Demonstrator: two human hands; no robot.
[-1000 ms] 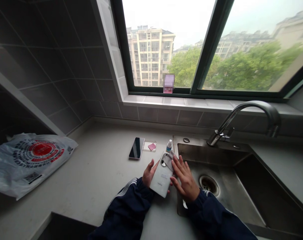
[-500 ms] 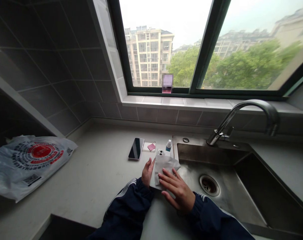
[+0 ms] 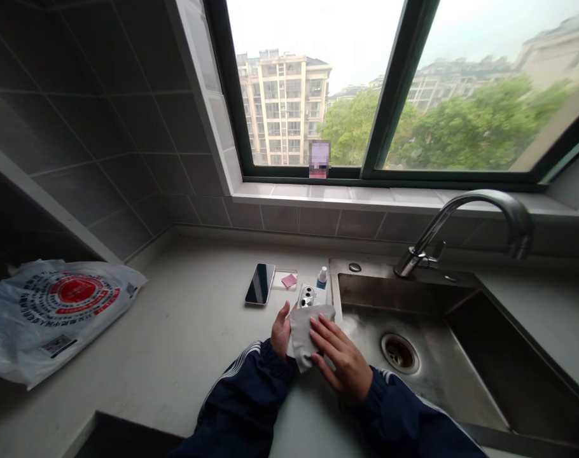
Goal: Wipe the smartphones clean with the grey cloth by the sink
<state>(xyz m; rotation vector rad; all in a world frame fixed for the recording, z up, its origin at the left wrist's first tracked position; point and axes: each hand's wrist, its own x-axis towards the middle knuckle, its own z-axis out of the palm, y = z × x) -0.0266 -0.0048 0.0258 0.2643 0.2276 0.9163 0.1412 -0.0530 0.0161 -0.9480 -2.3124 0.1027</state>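
Note:
My left hand (image 3: 280, 331) is closed round the left side of a white phone (image 3: 322, 296), whose back faces up. Its camera lenses show at the top end. A light grey cloth (image 3: 301, 331) covers most of the phone's lower part. My right hand (image 3: 341, 359) holds the cloth against the phone's back, its fingers close together on top of it. Just beyond the phone stands a small spray bottle (image 3: 322, 278) with blue liquid. Behind and to the left, a dark-screened phone (image 3: 260, 284) lies beside a clear phone case (image 3: 279, 271) with a pink piece (image 3: 289, 280) on it.
A steel sink (image 3: 437, 331) with a curved tap (image 3: 480, 197) lies to the right. On the left of the white countertop (image 3: 198, 318) rests a white plastic bag (image 3: 74, 305) with red and black print. A window (image 3: 308, 95) is ahead.
My right hand and the cloth have slid down the phone's back and turned a little. More of the camera area now shows. My left hand stays in place.

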